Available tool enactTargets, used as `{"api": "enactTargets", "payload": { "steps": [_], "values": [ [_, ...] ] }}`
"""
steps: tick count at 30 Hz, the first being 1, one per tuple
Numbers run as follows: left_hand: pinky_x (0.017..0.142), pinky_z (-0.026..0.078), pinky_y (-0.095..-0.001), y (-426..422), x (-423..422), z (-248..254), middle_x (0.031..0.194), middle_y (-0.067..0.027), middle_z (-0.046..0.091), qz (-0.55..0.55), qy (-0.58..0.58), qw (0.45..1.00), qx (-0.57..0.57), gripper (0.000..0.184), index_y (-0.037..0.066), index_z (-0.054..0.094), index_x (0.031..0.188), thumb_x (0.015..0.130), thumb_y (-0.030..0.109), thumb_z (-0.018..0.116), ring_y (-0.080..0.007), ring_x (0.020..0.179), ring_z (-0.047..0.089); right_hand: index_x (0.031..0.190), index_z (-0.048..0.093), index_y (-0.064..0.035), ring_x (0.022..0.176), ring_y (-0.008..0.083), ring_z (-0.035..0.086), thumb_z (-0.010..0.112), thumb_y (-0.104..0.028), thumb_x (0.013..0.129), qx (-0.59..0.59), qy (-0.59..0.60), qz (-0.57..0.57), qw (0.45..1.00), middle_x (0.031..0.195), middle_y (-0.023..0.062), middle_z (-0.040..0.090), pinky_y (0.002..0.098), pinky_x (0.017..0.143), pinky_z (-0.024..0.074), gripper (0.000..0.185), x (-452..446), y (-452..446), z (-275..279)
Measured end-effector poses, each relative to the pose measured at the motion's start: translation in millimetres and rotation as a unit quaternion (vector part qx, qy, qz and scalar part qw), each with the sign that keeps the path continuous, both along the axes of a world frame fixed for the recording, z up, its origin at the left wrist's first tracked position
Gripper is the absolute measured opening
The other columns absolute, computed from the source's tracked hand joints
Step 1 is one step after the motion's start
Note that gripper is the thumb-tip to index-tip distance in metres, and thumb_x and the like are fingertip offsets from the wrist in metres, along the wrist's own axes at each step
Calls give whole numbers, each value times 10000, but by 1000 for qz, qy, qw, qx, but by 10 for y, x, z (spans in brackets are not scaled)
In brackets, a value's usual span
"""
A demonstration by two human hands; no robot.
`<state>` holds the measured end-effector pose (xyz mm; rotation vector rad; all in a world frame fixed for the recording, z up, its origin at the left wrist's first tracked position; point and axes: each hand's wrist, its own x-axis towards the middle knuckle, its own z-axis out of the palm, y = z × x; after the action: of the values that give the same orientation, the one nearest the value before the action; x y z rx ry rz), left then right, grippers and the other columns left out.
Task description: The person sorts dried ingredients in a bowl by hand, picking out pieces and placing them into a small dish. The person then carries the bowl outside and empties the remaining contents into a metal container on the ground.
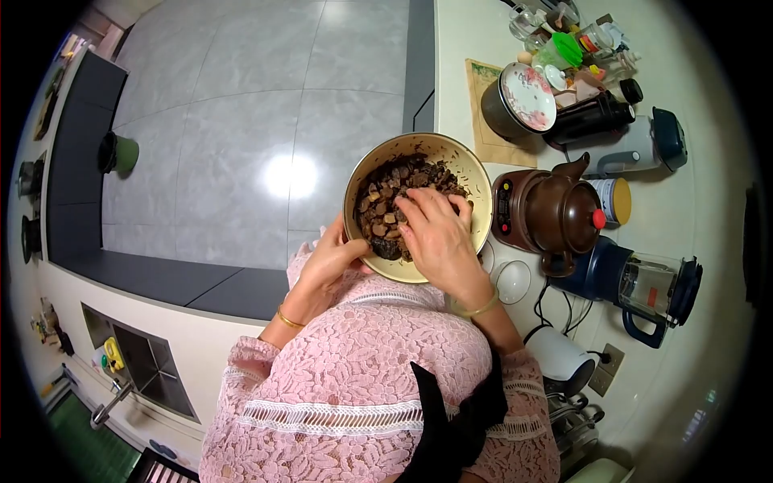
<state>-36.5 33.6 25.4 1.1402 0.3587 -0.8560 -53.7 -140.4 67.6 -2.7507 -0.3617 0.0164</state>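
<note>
A cream-coloured bowl [477, 165] is held in front of my body beside the counter edge. Brown chunks and dark dried pieces [382, 205], looking like dried herbs, fill its bottom, and thin bits cling to the inner wall. My left hand [326, 262] grips the near left rim, thumb over the edge. Inside the bowl, my right hand [439, 233] rests on the pieces with its fingers apart and bent slightly down. Its fingertips are partly hidden among the pieces. Right of the bowl stands a brown electric herbal pot [560, 211] with a red knob.
On the counter are a small white bowl [513, 282], a blue blender [644, 290], a white kettle [558, 358], a lidded dark pot [503, 113] and several jars. A sink [149, 362] lies at the lower left. Grey floor tiles [233, 72] extend beyond.
</note>
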Motion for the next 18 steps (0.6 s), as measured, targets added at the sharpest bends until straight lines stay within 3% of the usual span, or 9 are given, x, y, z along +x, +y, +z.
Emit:
{"api": "enactTargets", "payload": {
  "steps": [10, 13, 18],
  "values": [
    [495, 521, -218, -16, 18, -36, 985, -113, 553, 8, 22, 1000, -6, 498, -7, 359, 1225, 743, -28, 483, -152, 740, 594, 1073, 565, -30, 1119, 221, 455, 568, -130, 782, 25, -11, 2, 1000, 1125, 109, 538, 412, 962, 220, 307, -168, -75, 61],
    [496, 523, -214, -29, 23, -15, 969, -119, 558, 20, 27, 999, -3, 466, -34, 379, 1195, 739, -38, 477, -156, 709, 596, 869, 638, -54, 992, 194, 544, 601, -58, 739, 120, -75, -45, 989, 956, 54, 616, 375, 926, 272, 136, -140, -160, 54],
    [509, 557, -227, 12, 47, -218, 926, -170, 557, 44, 67, 995, -62, 407, -89, 402, 1133, 734, -48, 470, -194, 676, 617, 802, 631, -50, 863, 209, 589, 637, 4, 686, 158, -153, -80, 972, 831, 52, 629, 315, 826, 364, 128, -68, -281, 116]
  ]
}}
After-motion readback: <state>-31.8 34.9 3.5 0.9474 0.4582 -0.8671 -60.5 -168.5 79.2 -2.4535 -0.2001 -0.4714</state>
